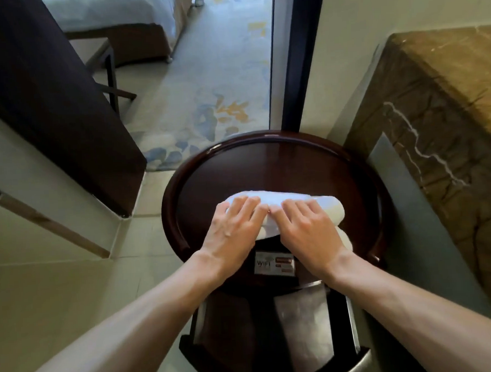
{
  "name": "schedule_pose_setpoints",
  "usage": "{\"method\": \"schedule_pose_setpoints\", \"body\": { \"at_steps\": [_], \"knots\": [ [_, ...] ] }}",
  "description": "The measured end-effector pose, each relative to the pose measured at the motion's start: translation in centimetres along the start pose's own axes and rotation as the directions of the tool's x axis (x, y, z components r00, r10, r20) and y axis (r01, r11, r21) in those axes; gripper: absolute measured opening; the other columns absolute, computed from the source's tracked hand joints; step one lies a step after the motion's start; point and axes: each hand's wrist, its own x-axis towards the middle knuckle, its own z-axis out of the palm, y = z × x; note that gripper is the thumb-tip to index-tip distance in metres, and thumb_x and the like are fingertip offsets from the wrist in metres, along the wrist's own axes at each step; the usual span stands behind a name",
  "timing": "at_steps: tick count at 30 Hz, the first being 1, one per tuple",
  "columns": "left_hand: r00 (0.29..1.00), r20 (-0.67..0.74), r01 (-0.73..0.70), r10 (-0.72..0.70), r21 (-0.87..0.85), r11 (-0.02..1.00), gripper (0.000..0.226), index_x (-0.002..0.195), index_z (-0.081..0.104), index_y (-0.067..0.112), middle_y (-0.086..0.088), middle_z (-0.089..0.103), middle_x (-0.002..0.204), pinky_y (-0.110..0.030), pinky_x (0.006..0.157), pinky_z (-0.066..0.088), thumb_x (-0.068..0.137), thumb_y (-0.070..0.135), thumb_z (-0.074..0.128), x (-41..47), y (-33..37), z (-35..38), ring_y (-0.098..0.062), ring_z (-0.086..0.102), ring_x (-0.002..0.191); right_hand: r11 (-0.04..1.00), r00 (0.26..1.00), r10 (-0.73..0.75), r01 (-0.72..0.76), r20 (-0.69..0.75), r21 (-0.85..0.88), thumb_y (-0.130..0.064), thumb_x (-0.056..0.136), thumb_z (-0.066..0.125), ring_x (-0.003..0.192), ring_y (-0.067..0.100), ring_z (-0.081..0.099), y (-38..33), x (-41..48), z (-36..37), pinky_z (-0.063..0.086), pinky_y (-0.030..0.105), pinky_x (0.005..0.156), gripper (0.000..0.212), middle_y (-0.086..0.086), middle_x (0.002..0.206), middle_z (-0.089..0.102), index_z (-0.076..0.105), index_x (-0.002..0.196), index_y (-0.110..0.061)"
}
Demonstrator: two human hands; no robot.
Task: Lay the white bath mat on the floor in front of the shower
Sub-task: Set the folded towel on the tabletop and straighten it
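Mat: white bath mat lies bundled on the round table; no shower in view
Left hand: fingers nearly straight, pressed flat on top, probably steadying the bundle before lifting
Right hand: likewise, just beside it

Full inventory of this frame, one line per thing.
bath mat: 1, white, folded on the table under both hands
round table: 1, dark brown, centre
WiFi card: 1, white, table's near edge
chair: 1, dark frame, grey upholstery, bottom centre
marble counter: 1, brown, right
dark panel: 1, brown-black, left
carpet: 1, pale with blue-yellow flowers, past the doorway
bed: 1, white bedding, top left
bench: 1, dark legs, beside the bed
left hand: 1, on the mat's left part
right hand: 1, on the mat's right part
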Motion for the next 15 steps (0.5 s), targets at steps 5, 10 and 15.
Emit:
{"method": "schedule_pose_setpoints", "body": {
  "at_steps": [5, 10, 15],
  "knots": [
    [0.993, 0.076, -0.093, 0.087, 0.082, 0.992, 0.052, 0.113, 0.064, 0.006, -0.015, 0.06, 0.124, -0.048, 0.086, 0.05, 0.062, 0.001, 0.067, -2.8, 0.2, 3.2, -0.035, 0.057, 0.115, 1.0, 0.995, -0.024, 0.023, 0.093, 0.01, -0.006, 0.083, 0.057, 0.081, 0.029, 0.062, -2.1, -3.7, 2.4, 0.052, 0.042, 0.076, 0.027, 0.01, 0.089, 0.062, 0.056, 0.11, -0.007],
    [0.946, 0.323, -0.053, 0.023, 0.084, 0.995, 0.083, 0.15, 0.022, 0.012, -0.015, 0.015, 0.16, -0.048, 0.118, 0.014, 0.084, 0.034, 0.067, -5.0, 0.1, 6.9, -0.03, 0.013, 0.148, 0.995, 0.935, 0.03, -0.06, 0.353, 0.074, -0.012, 0.083, 0.064, 0.12, 0.037, 0.053, -3.0, -4.9, 3.4, 0.044, 0.046, 0.101, 0.049, 0.023, 0.128, 0.054, 0.049, 0.129, -0.005],
    [0.948, 0.316, 0.022, -0.021, 0.002, 1.0, 0.075, 0.155, 0.007, 0.022, -0.009, -0.007, 0.162, -0.047, 0.12, -0.002, 0.094, 0.059, 0.029, -5.3, -0.1, 8.4, -0.027, -0.012, 0.148, 0.993, 0.872, -0.037, -0.024, 0.488, 0.119, -0.048, 0.094, 0.041, 0.146, 0.035, 0.008, -2.8, -6.3, 4.6, 0.006, 0.048, 0.119, 0.076, 0.023, 0.157, 0.009, 0.01, 0.15, -0.007]
  ]
}}
